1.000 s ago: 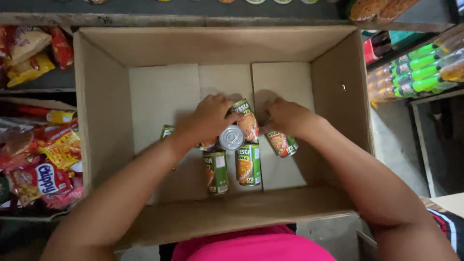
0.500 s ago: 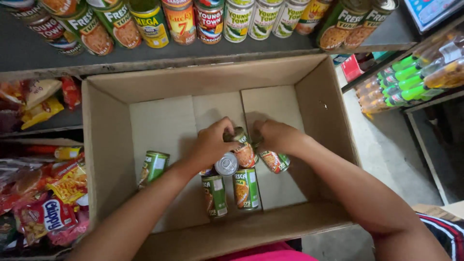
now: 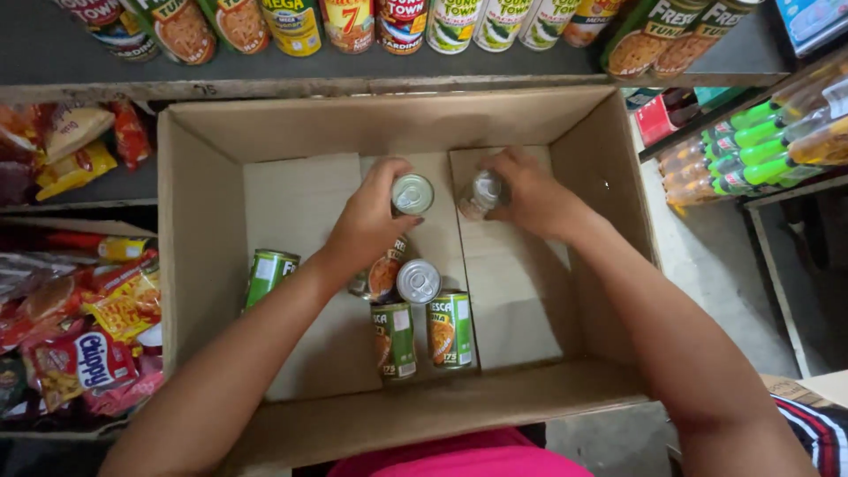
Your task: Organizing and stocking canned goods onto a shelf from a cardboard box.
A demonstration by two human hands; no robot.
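Corrugated cardboard box [image 3: 203,221], frame centre: left hand [image 3: 371,221] grasps a round silver-topped can [image 3: 412,194], right hand [image 3: 530,196] grips a second tin [image 3: 481,194] (blurred), above four cylindrical green-labelled cans [image 3: 420,318] on its floor.

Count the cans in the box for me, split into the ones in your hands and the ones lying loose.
Left-hand can, held in the left hand: 1
Right-hand can, held in the right hand: 1
Loose cans on the floor of the cardboard box: 5
Total: 7 cans
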